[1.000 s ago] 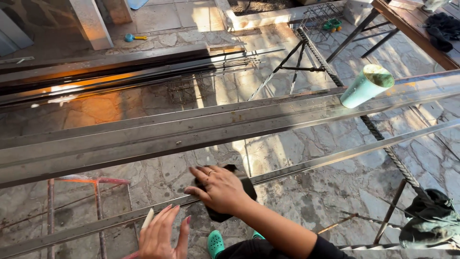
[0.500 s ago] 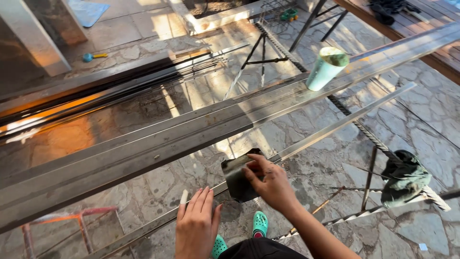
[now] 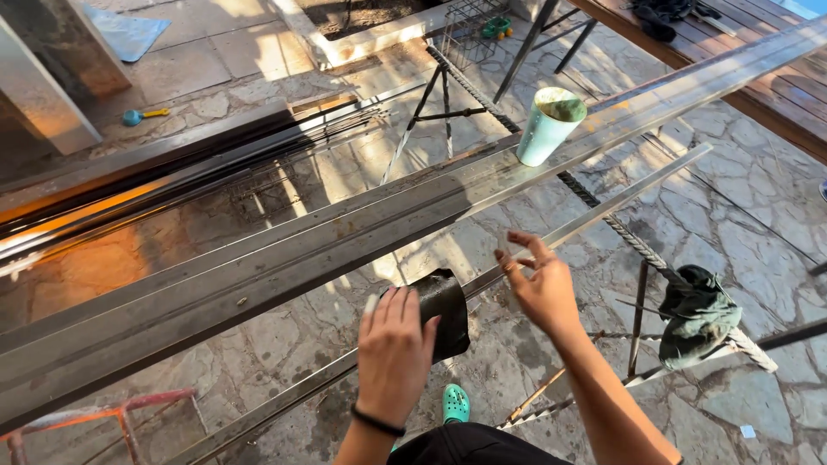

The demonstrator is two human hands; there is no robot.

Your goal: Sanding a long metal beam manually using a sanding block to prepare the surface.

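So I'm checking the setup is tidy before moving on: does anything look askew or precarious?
The pale green cup stands tilted on the long steel beam, near its edge, so it looks precarious. A dark cloth hangs bunched on a stand. The left hand presses a dark pad on the thin steel bar.

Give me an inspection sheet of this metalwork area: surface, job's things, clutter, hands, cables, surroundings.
Surface: long steel beams resting across stands.
Job's things: thin flat steel bar; dark folded cloth wrapped over it.
Clutter: pale green plastic cup standing on the beams; dark green rag draped on a ribbed rebar rod.
Hands: left hand flat on the cloth; right hand open, just above the bar, holding nothing.
Cables: nothing seen.
Surroundings: stone-paved floor; more steel bars stacked on the ground; small blue scoop with a yellow handle; wooden deck.
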